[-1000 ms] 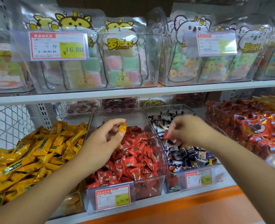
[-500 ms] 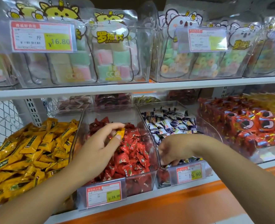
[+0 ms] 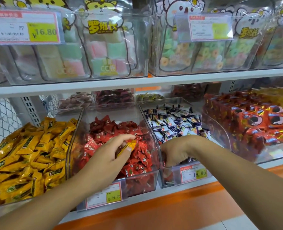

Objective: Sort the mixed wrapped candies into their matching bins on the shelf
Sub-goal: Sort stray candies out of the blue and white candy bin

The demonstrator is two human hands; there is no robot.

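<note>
Left hand [image 3: 110,157] pinching yellow candy [image 3: 129,145] over red-candy bin [image 3: 138,174], right hand [image 3: 176,151] knuckles-up, fingers curled downward, grasp unseen

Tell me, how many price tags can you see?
4: the 16.80 tag upper left, a blurred tag upper right, the 24.90 tag lower middle, the 19.90 tag right of it. Another may hide at the right edge.
</note>
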